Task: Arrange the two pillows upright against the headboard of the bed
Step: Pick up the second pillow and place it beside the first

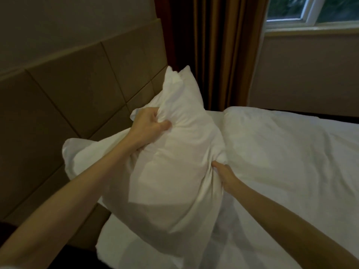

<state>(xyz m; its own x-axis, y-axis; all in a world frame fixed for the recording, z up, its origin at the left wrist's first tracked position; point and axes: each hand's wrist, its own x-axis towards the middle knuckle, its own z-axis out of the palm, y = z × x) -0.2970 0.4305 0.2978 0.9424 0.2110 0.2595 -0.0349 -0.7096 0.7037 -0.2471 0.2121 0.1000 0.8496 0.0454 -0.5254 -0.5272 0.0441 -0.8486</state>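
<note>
Tan padded panels with stitched seams form the headboard (81, 78), beside heavy brown pleated curtains (217, 51) and a white-framed window (312, 14). On the bed (291, 162), a smooth white duvet lies faintly wrinkled. 1 soft white pillow (174, 171) is held above the mattress, tilted, its pointed corner up near the headboard. Left hand (149, 127) is clenched into its bunched upper fabric; right hand (225, 173) is clamped on its side edge. No writing is visible.
</note>
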